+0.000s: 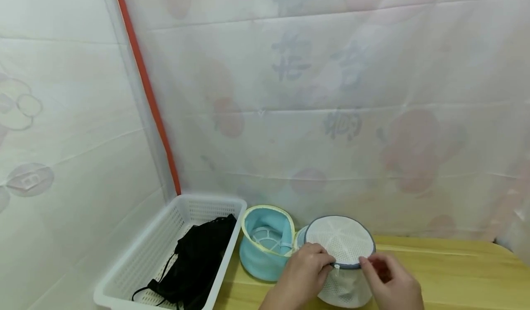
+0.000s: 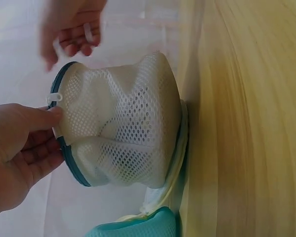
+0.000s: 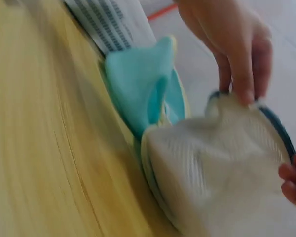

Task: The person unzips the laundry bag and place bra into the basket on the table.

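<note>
A white mesh laundry bag (image 1: pixel 340 238) with dark blue edging stands on the wooden table, its round mesh top facing up. Near a small white zip pull (image 2: pixel 55 98), my left hand (image 1: pixel 304 273) pinches the edging between thumb and fingers; the right wrist view also shows this hand (image 3: pixel 241 54). My right hand (image 1: pixel 393 280) is at the right side of the rim, fingers loosely bent. In the left wrist view this right hand (image 2: pixel 76 29) appears blurred and apart from the bag, with space between thumb and fingers. Only its fingertips (image 3: pixel 293 180) show in the right wrist view.
Left of the white bag sits an open light-blue mesh bag (image 1: pixel 262 259) with yellow edging. A white plastic basket (image 1: pixel 138 238) holds black fabric with straps (image 1: pixel 198 259). The wooden table (image 1: pixel 447 273) extends right, and a printed sheet (image 1: pixel 265 158) hangs behind.
</note>
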The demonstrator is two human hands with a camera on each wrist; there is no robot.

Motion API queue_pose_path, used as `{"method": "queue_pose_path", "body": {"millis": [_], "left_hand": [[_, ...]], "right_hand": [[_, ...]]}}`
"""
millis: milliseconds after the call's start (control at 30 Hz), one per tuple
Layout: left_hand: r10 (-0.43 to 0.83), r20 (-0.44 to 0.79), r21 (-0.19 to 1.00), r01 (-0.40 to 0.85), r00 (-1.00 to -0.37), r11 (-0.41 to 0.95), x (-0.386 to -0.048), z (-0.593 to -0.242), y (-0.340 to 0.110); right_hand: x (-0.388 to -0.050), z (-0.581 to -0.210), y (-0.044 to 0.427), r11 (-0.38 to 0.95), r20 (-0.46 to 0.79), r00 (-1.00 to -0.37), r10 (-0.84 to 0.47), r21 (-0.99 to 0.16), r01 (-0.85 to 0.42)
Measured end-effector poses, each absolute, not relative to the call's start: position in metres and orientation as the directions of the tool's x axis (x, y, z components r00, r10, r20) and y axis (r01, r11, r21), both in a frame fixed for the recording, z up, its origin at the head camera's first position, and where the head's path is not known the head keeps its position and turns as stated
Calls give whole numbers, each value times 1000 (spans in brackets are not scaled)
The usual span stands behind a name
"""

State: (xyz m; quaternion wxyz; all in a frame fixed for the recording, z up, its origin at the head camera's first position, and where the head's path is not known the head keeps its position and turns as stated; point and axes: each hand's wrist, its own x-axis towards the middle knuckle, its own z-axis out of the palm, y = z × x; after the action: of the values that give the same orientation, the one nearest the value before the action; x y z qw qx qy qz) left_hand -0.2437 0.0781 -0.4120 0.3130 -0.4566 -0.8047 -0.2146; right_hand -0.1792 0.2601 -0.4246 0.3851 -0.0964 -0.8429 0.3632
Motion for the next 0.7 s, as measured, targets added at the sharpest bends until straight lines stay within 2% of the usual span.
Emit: {"method": "queue_pose_path", "body": {"millis": [67, 133, 200, 333, 400, 500, 700], "left_hand": [[594, 710, 46, 867, -378, 496, -242, -413, 78], [592, 714, 38, 865, -375, 501, -241, -413, 77], [588, 716, 39, 863, -376, 504, -240, -413, 77], [575, 730, 38, 862, -370, 506, -239, -412, 77], [579, 730, 27, 863, -362, 505, -238, -412, 77], [598, 716, 14, 865, -359, 502, -236, -411, 78], [598, 720, -9, 857, -352, 515, -237, -411, 78]], "right_hand": [[-179, -430, 251, 823, 750, -595, 289, -512, -246], [-180, -435, 246, 871, 834, -536, 132, -356, -339], [-185, -439, 243, 884, 893, -449, 12, -220, -413], [-197, -441, 246, 846, 966, -213, -149, 13, -533], [-201, -441, 247, 819, 968, -150, -200, 81, -568], [-199, -442, 250, 811, 956, -203, -214, 58, -582], [-194, -440, 251, 846, 930, -296, -217, 27, -533]]}}
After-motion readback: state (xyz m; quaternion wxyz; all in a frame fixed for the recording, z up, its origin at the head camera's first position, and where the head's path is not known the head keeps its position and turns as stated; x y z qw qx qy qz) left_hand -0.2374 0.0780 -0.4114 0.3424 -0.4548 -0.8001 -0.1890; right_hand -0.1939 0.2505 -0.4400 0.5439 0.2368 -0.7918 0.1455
